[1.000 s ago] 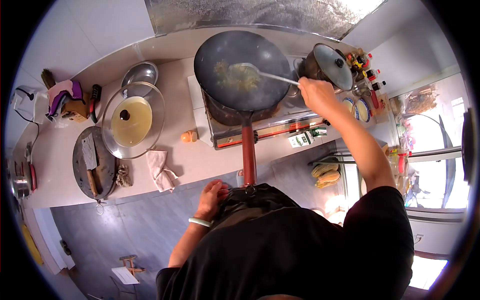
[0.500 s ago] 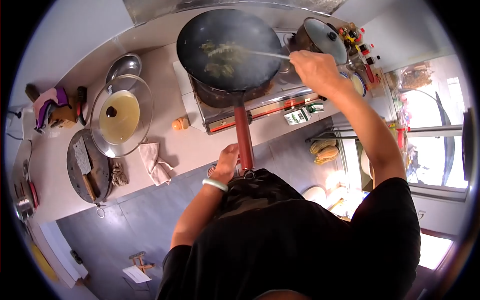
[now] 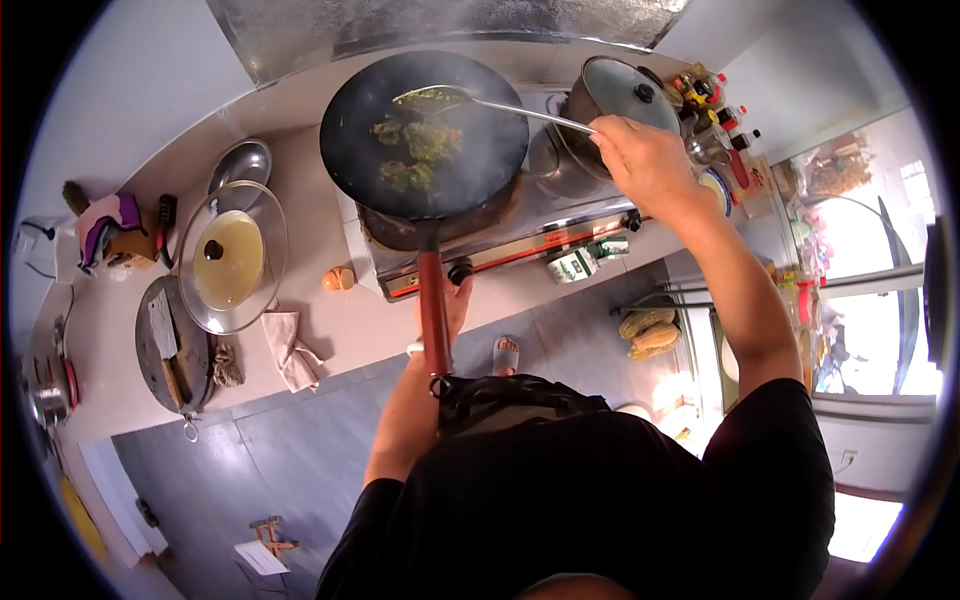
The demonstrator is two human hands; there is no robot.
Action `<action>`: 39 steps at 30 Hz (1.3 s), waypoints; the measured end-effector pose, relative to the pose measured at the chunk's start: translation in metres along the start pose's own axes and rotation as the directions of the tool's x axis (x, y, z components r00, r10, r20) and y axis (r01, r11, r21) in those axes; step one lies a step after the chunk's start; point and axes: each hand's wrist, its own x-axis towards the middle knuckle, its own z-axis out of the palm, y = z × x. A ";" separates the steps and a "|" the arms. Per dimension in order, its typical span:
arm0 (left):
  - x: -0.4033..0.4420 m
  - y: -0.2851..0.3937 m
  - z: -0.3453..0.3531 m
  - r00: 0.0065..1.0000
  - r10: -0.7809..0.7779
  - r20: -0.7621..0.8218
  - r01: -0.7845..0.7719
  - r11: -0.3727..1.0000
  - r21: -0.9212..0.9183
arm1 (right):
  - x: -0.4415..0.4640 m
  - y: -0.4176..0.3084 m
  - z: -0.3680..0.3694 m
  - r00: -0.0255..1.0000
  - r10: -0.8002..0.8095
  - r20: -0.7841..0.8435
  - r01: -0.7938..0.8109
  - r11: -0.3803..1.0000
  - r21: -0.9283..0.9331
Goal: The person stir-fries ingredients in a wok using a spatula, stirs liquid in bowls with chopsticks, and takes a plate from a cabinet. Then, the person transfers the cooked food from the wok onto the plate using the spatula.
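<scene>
Metal spatula (image 3: 541,115) within the closed right hand (image 3: 645,162)

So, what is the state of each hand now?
Left hand: at the stove knob, partly hidden; grip cannot be told.
Right hand: closed, holding a metal cooking utensil.

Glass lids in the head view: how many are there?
2. One glass lid lies at the left of the counter, above something pale yellow; the other lid is on the pot to the right of the wok. None looks part-hidden.
</scene>
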 end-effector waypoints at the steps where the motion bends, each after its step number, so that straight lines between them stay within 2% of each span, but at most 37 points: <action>1: 0.001 0.003 0.001 0.953 -0.257 0.158 0.297 0.891 -0.343 | 0.001 0.008 -0.001 1.000 -0.018 -0.011 0.018 1.000 0.013; 2: -0.004 0.005 0.001 0.826 -0.412 0.384 0.563 0.587 -0.581 | 0.000 0.016 0.000 0.999 -0.034 -0.020 0.035 0.999 0.027; 3: -0.009 0.011 -0.001 0.655 -0.429 0.622 0.732 0.157 -0.663 | -0.001 0.023 0.000 0.998 -0.053 -0.028 0.054 0.998 0.042; 4: -0.013 0.019 0.001 0.666 -0.380 0.641 0.684 -0.030 -0.729 | 0.000 0.030 0.001 0.997 -0.066 -0.030 0.067 0.997 0.049; 5: -0.014 0.026 0.001 0.645 -0.384 0.661 0.687 -0.085 -0.721 | -0.001 0.038 0.001 0.996 -0.079 -0.030 0.081 0.995 0.057; 7: -0.017 0.038 0.014 0.670 -0.430 0.605 0.604 -0.159 -0.781 | 0.000 0.051 0.001 0.995 -0.099 -0.028 0.101 0.992 0.075; 10: -0.016 0.042 0.031 0.758 -0.582 0.296 0.557 0.342 -0.757 | -0.003 0.068 0.004 0.994 -0.111 -0.014 0.112 0.987 0.117; 11: -0.017 0.039 0.032 0.849 -0.519 0.099 0.489 0.701 -0.518 | -0.004 0.073 0.004 0.992 -0.126 -0.024 0.128 0.982 0.136; 12: -0.017 0.033 0.028 0.927 -0.372 -0.047 0.361 0.919 -0.160 | -0.004 0.077 0.005 0.990 -0.138 -0.036 0.142 0.978 0.153; 13: -0.014 0.039 0.016 0.979 -0.170 -0.114 0.194 0.949 0.247 | -0.004 0.081 0.005 0.988 -0.149 -0.049 0.155 0.973 0.169; 14: -0.012 0.047 0.002 0.987 -0.157 -0.028 0.157 0.928 0.337 | -0.003 0.085 0.007 0.986 -0.156 -0.049 0.163 0.970 0.183; 15: -0.010 0.047 -0.005 0.997 -0.078 0.026 0.060 0.903 0.426 | -0.002 0.089 0.010 0.985 -0.165 -0.048 0.171 0.965 0.197; 16: -0.008 0.046 -0.006 0.996 -0.070 0.055 0.041 0.904 0.426 | 0.002 0.093 0.012 0.984 -0.174 -0.048 0.180 0.961 0.210; 19: 0.001 0.048 -0.013 0.992 -0.011 0.123 -0.046 0.891 0.451 | 0.016 0.106 0.014 0.987 -0.131 0.092 0.117 0.983 0.144; 20: 0.000 0.049 -0.014 0.990 0.011 0.140 -0.075 0.885 0.460 | 0.024 0.109 0.016 0.990 -0.102 0.093 0.078 0.970 0.231; 25: -0.019 0.069 -0.017 0.980 -0.182 0.078 0.129 0.887 0.444 | 0.085 0.115 0.015 0.930 -0.100 0.353 0.057 0.990 0.128; 27: -0.043 0.042 0.001 0.980 -0.187 0.071 0.169 0.964 0.206 | 0.118 0.118 0.020 0.876 -0.125 0.465 0.082 0.990 0.111; 28: -0.056 0.039 -0.006 0.891 -0.390 0.231 0.443 0.859 -0.257 | 0.132 0.118 0.028 0.837 -0.168 0.521 0.169 0.985 0.045; 29: -0.069 0.034 -0.016 0.760 -0.461 0.458 0.648 0.479 -0.593 | 0.146 0.115 0.038 0.792 -0.203 0.576 0.258 0.966 -0.015; 30: -0.083 0.025 -0.033 0.723 -0.402 0.562 0.674 0.232 -0.701 | 0.158 0.112 0.049 0.740 -0.230 0.631 0.349 0.935 -0.068; 31: -0.094 0.010 -0.041 0.713 -0.414 0.566 0.629 0.021 -0.777 | 0.166 0.109 0.065 0.727 -0.138 0.672 0.200 0.980 -0.015; 33: -0.111 0.021 -0.089 0.859 -0.301 0.413 0.340 -0.267 -0.902 | 0.175 0.101 0.101 0.653 0.033 0.756 -0.118 0.991 0.058; 35: -0.108 0.041 -0.129 0.889 -0.163 0.427 0.395 -0.196 -0.898 | 0.166 0.076 0.107 0.683 0.089 0.725 -0.334 0.921 0.202; 36: -0.108 0.048 -0.144 0.893 -0.099 0.438 0.420 -0.160 -0.893 | 0.165 0.075 0.119 0.728 0.009 0.686 -0.296 0.906 0.302; 37: -0.107 0.056 -0.155 0.890 -0.090 0.446 0.442 -0.062 -0.895 | 0.163 0.068 0.119 0.813 -0.106 0.572 -0.149 0.913 0.381; 39: -0.099 0.074 -0.168 0.880 -0.062 0.470 0.474 0.137 -0.870 | 0.153 0.059 0.111 0.896 -0.325 0.301 0.160 0.871 0.464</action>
